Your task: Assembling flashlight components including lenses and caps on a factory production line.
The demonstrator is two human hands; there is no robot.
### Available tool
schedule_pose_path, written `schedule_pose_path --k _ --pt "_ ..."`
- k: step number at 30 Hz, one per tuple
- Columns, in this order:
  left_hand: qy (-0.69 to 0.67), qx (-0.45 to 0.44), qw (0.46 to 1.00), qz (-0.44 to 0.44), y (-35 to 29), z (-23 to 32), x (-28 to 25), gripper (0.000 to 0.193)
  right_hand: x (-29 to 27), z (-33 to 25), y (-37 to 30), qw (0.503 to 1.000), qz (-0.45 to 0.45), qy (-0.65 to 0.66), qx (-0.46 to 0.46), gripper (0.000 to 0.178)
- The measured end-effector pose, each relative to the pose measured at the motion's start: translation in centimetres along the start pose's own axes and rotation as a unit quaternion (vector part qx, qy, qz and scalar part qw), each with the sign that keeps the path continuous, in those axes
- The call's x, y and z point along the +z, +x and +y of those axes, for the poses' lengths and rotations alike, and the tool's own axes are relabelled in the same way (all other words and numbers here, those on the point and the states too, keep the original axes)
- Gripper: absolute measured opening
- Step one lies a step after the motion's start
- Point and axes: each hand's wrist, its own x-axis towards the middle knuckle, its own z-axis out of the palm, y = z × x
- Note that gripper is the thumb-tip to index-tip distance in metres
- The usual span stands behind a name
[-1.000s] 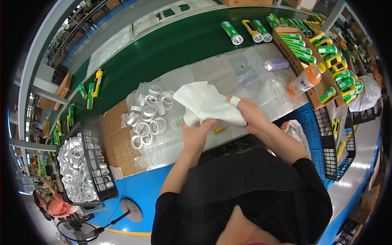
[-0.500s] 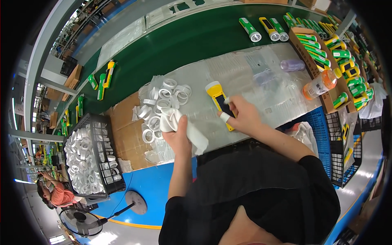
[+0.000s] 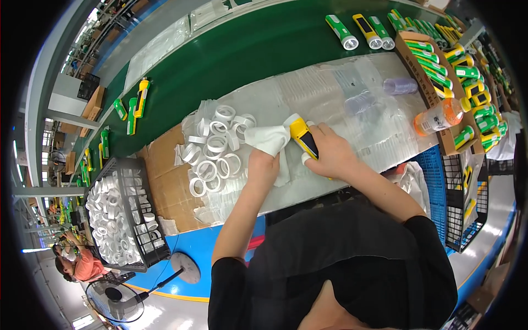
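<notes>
My right hand (image 3: pixel 333 152) is closed round a yellow flashlight (image 3: pixel 300 132) with a dark panel on its side and a white head. The flashlight lies slanted over the plastic-covered cardboard, its head pointing away to the left. In my left hand (image 3: pixel 263 165) is a bunched white cloth (image 3: pixel 268 138), pressed up against the flashlight's white head. The cloth hides most of my left fingertips. Close to the left of the cloth, several white plastic rings (image 3: pixel 216 144) lie in a loose pile.
A black crate (image 3: pixel 127 212) full of white rings stands at the left. At the right are an orange bottle (image 3: pixel 438 117), a clear purple-tinted plastic roll (image 3: pixel 400 86) and a carton (image 3: pixel 413 66) of flashlights. More green flashlights (image 3: pixel 341 32) lie on the green belt. A fan (image 3: pixel 114 295) stands lower left.
My left hand has lifted the cloth up and right, onto the flashlight's head. My right hand has gone from fingers on the flashlight's side to a fuller grasp, and the flashlight has shifted slightly right.
</notes>
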Motion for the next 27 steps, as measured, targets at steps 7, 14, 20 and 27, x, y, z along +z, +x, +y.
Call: schedule_pose_path --k 7,14,20,27 --pt "0.063 -0.009 0.996 -0.063 0.2 -1.4 0.3 0.047 0.4 0.4 0.0 0.999 0.021 -0.003 -0.029 0.070" --pt "0.067 0.015 0.994 -0.087 0.5 -1.6 0.1 0.055 0.6 0.9 0.2 0.999 0.032 -0.002 -0.043 0.068" --pt "0.132 0.037 0.984 -0.116 1.3 -1.2 0.1 0.042 0.3 0.5 0.1 0.999 0.012 0.002 -0.039 0.066" --pt "0.038 0.035 0.992 -0.117 1.5 -0.5 -0.3 0.058 0.4 0.6 0.2 0.999 0.014 0.004 -0.037 0.064"
